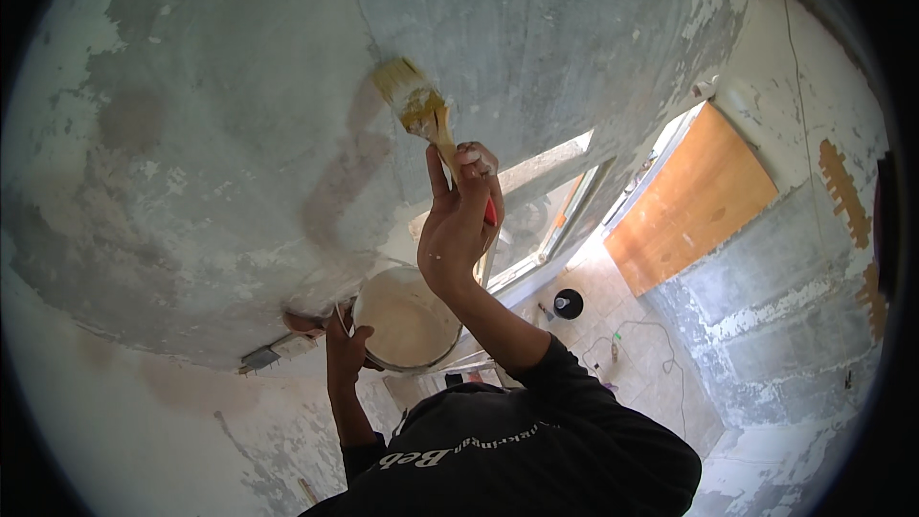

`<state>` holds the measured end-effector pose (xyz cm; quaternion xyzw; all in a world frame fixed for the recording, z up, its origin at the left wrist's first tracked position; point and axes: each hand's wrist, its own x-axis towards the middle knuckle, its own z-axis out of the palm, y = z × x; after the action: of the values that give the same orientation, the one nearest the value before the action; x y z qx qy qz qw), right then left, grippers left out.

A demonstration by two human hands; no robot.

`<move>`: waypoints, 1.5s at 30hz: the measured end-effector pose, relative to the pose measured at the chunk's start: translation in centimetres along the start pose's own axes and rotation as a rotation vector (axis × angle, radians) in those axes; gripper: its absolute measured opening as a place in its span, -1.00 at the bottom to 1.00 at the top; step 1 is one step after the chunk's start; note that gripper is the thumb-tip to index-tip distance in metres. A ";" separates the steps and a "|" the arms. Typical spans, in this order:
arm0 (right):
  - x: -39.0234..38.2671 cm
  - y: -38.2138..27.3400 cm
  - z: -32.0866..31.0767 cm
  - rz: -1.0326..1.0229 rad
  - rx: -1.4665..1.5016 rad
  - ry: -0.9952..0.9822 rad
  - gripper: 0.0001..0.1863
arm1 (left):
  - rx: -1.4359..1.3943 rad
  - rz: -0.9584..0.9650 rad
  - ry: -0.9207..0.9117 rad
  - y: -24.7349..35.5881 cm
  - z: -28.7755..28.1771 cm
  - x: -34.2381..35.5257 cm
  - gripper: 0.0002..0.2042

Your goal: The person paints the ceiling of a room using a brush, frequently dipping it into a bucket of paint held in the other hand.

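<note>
My right hand [453,228] is raised and closed round the wooden handle of a flat paintbrush [418,110], whose handle has a red end. Its pale bristles point up and left, over the grey patchy wall [459,29]; they look to be on or very near it. Whitish residue coats the bristles near the handle. Lower and to the left, my left hand [347,345] grips a round bucket [428,365] by its side, thumb near the rim. A pale beige liquid fills part of this bucket. Some of my left fingers are hidden.
A window opening [536,220] cuts into the wall at right, beside an orange-brown door panel [694,201]. On the tiled floor [613,302] below stand a black bucket [568,303] and a loose cable [670,354]. A small ledge-like fitting [278,351] juts out by my left hand.
</note>
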<state>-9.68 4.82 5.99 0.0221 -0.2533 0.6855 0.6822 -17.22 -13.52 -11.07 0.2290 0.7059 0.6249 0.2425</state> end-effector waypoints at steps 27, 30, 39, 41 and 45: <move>-1.5 2.8 -2.6 0.088 -0.141 0.086 -0.82 | -0.051 0.017 -0.033 1.0 0.6 -0.3 -0.41; -0.3 1.1 -0.1 0.075 -0.064 0.037 -0.83 | -0.063 0.003 -0.036 1.0 0.3 -0.6 -0.41; -1.2 2.7 -7.5 0.040 -0.327 -0.081 -0.83 | -0.106 0.025 -0.003 2.3 0.1 -1.8 -0.41; -2.3 2.8 -10.1 0.037 -0.375 -0.057 -0.82 | -0.119 0.022 -0.014 2.5 0.0 -1.7 -0.41; -4.4 1.4 -14.0 0.125 -0.509 0.039 -0.80 | -0.120 -0.002 -0.019 2.1 -0.6 -1.7 -0.38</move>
<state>-6.29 6.07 -8.30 -0.1789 -0.4053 0.6408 0.6270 -16.26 -14.82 -8.79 0.2192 0.6651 0.6637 0.2629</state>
